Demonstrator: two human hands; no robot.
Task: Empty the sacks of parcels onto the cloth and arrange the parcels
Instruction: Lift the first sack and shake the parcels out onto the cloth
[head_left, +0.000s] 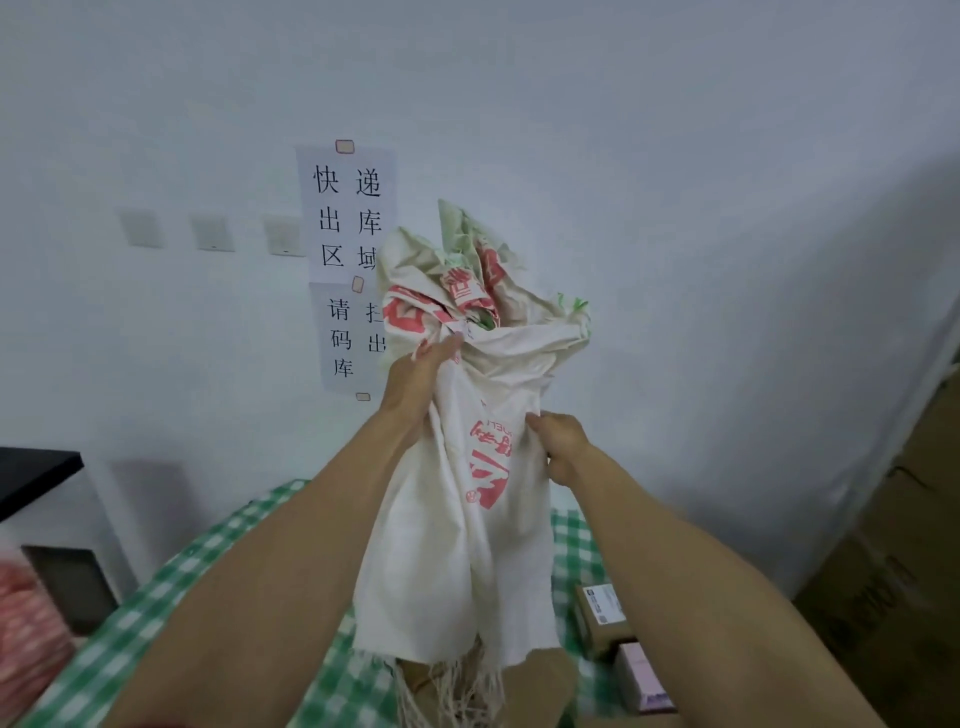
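Left hand (421, 374), right hand (563, 447) grip white sack (457, 571), red print, frayed end down, over green-checked cloth (156, 597).

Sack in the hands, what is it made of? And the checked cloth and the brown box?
The sack looks like coarse woven material, maybe plastic weave: matt, crumpled, with threads fraying at its lower edge. The cloth looks like thin soft fabric, checked green and white. The box looks like matt brown cardboard with a white paper label.

Sack (457, 545) above cloth (119, 639); parcels (602, 613) on cloth, right of sack; cartons (893, 545) farther right.
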